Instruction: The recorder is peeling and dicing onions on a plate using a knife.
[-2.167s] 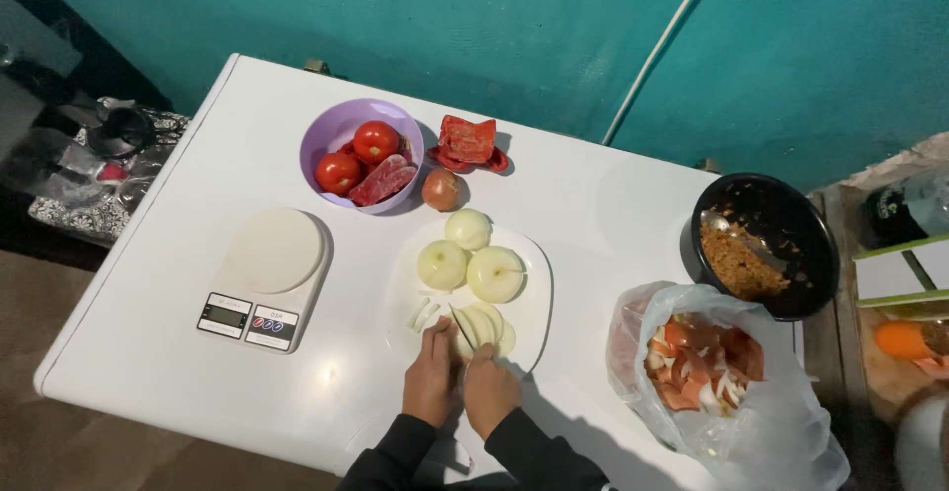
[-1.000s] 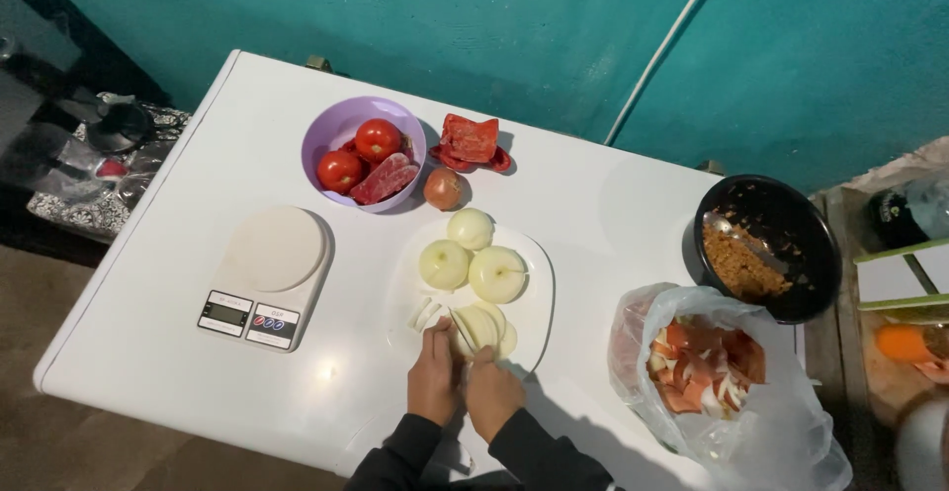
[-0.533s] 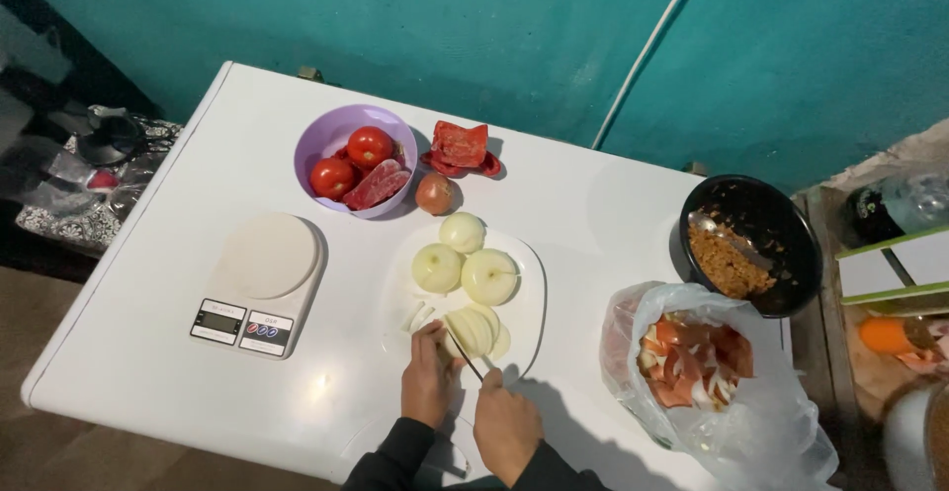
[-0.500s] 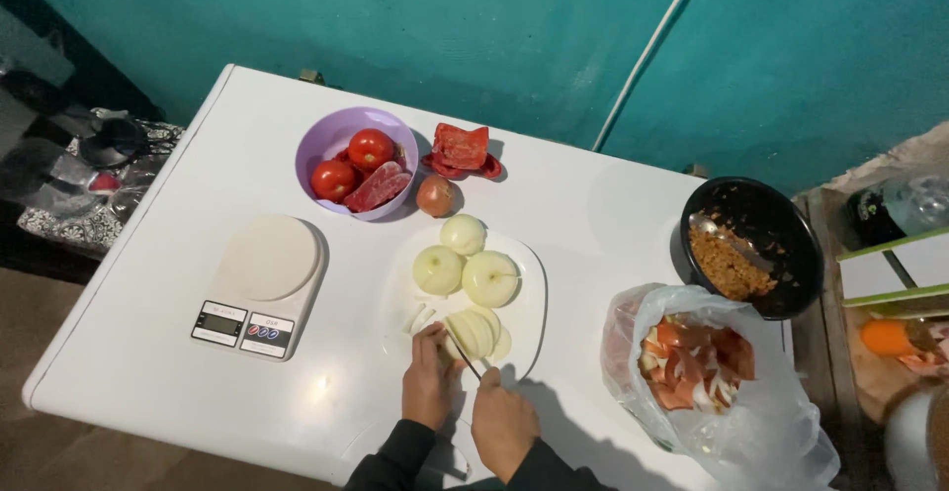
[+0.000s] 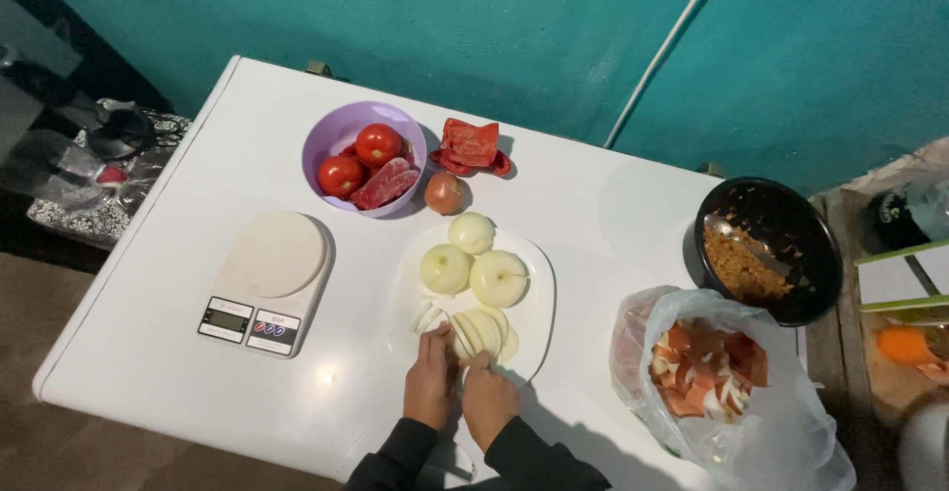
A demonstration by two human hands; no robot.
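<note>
Item: sliced onion [image 5: 481, 333], pale, lying at the near edge of the white plate [image 5: 539, 298], cut into a fan of slices; a few loose pieces lay just to its left on the same plate.

My left hand [image 5: 432, 377] was curled, fingertips pressed on the left side of the sliced onion. My right hand [image 5: 488, 399] sat close beside it, closed in a fist at the near end of the slices; I could not tell what, if anything, it gripped. The two hands were touching or nearly so. Dark sleeves covered both wrists.

Same plate, farther side: three whole peeled onions [image 5: 471, 259], clustered together.

White table [image 5: 148, 283], remaining holdings:
- purple bowl [image 5: 336, 135] with tomatoes and a red pepper piece, beyond the plate to the left;
- red pepper pieces [image 5: 470, 145] just right of the bowl;
- one unpeeled onion [image 5: 443, 192] between bowl and plate;
- white kitchen scale [image 5: 267, 281], left of the plate;
- black pan [image 5: 791, 224] with brownish crumbly contents and a spoon, far right;
- clear plastic bag [image 5: 771, 422] of peelings, near right.
</note>
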